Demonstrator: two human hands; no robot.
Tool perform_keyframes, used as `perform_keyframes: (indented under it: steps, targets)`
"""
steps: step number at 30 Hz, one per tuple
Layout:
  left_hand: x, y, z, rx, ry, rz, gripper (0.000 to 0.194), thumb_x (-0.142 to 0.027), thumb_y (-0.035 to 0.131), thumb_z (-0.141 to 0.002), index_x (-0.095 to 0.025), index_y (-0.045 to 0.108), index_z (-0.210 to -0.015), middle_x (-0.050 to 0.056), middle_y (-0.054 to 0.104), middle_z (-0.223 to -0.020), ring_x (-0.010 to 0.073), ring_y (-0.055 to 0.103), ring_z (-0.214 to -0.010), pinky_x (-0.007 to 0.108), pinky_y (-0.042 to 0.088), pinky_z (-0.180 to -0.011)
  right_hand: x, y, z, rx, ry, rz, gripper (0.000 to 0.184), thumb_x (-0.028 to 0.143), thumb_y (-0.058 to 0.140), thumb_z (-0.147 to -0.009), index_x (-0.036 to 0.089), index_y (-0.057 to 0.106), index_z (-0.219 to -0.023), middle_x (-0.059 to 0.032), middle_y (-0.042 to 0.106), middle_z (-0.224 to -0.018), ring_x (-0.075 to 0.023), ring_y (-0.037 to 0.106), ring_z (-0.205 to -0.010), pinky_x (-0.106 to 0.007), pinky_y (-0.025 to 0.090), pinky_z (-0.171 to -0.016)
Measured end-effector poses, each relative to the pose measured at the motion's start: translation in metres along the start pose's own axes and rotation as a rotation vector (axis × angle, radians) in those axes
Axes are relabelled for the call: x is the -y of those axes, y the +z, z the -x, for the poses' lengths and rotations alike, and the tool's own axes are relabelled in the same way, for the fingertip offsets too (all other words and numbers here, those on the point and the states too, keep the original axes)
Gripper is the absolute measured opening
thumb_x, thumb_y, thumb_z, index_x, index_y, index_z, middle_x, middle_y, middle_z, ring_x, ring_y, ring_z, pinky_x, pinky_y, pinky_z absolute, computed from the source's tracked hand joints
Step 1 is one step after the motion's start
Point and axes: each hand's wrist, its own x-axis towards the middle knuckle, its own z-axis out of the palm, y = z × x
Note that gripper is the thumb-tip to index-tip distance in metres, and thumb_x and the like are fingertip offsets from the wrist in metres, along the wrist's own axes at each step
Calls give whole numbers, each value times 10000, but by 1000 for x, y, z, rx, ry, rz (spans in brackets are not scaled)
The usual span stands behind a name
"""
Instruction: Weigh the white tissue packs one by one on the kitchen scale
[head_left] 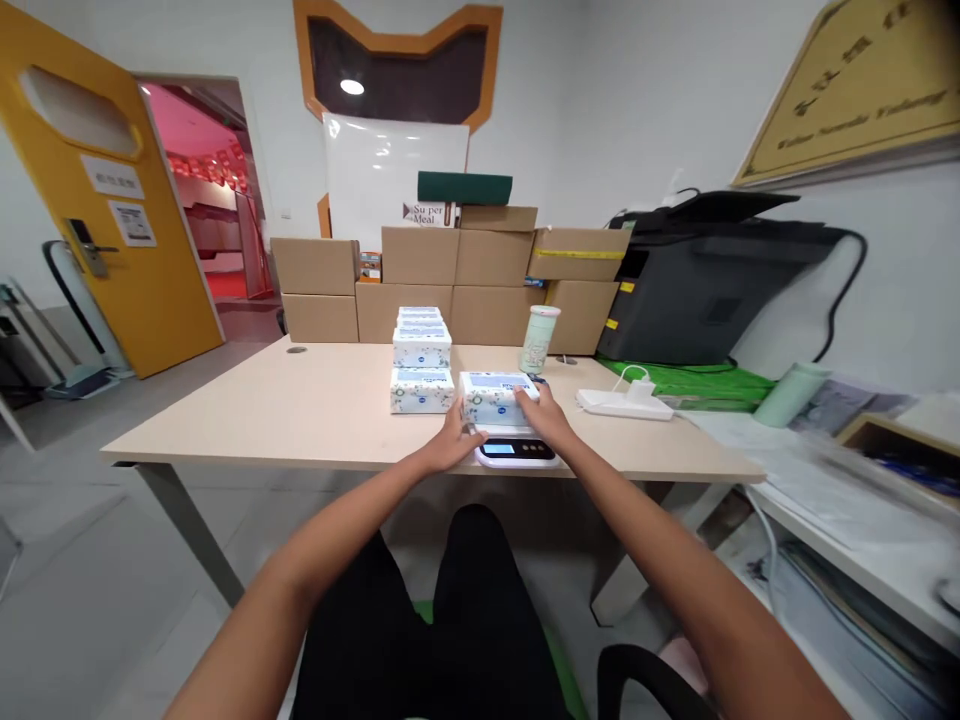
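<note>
A white tissue pack (495, 405) with a blue and floral print is on or just over a small white kitchen scale (517, 453) at the table's front edge. My right hand (545, 414) grips the pack's right side, thumb on its front upper edge. On the pack's left side are the fingers of my left hand (452, 438), whose thumb reaches toward the scale's lit display. Whether the pack's underside touches the scale plate is hidden. Just left of it, more tissue packs (421, 392) are stacked in rows running back.
A pale green tumbler (539, 340) stands behind the scale. To the right lies a white power strip (625, 402) with a charger plugged in. Cardboard boxes (405, 312) line the table's back edge. A dark printer (712, 285) sits at the right, beside a cluttered side desk (802, 480).
</note>
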Motion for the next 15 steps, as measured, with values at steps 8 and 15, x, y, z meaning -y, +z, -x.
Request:
perform_keyframes:
  steps: [8, 15]
  targets:
    - [-6, -2, -7, 146, -92, -169, 1189, -704, 710, -901, -197, 77, -1771, 157, 104, -1841, 384, 170, -1704, 540, 158, -1389, -46, -21, -34, 85, -54, -183, 897, 688, 644, -910, 211, 384, -1623, -159, 530, -1654, -284, 553, -1495, -441, 395, -1287]
    - [-16, 1, -1, 175, -159, -192, 1086, -731, 619, -965, -275, 55, -1773, 52, 150, -1840, 349, 203, -1698, 508, 235, -1389, -96, -50, -30, 211, -120, -322, 1042, 823, 685, -833, 346, 307, -1679, -141, 494, -1676, -317, 532, -1513, -554, 416, -1259]
